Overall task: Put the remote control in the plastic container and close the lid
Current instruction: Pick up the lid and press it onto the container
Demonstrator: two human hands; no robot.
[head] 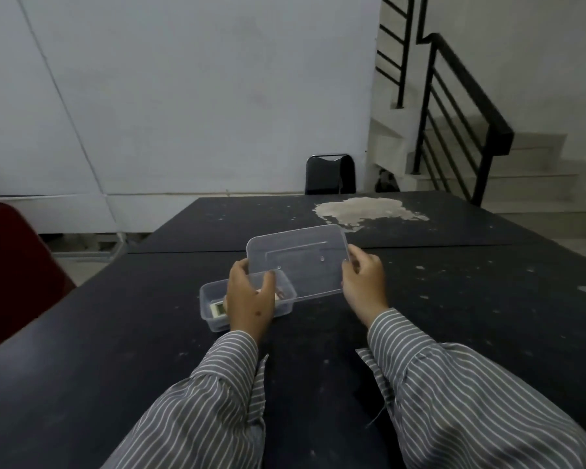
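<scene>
Sleeves: two striped sleeves (454,394) fill the lower frame, forearms reaching up toward the centre.
Left hand: the left hand (249,299), just left of centre, is curled around the left end of the lid, thumb behind the edge and fingers in front. It hangs over the container, hiding its middle.
Right hand: the right hand (364,284), just right of centre, pinches the lid's right end between thumb and fingers. Gripping both short ends probably keeps the thin sheet from flexing and lets it be squared up.
Remote control: the remote control (218,309) lies inside the container, its pale end with a small screen showing at the left; the rest is behind the left hand.
Plastic container: the plastic container (210,301), clear and rectangular, sits open on the dark table (454,286) at centre-left.
Lid: the clear lid (298,262) is held tilted, far edge raised, its near-left corner overlapping the container's right end. It is not yet seated; it looks ready to be lowered and pressed on.
Far: a pale patch (366,209) mars the tabletop, upper centre-right.
</scene>
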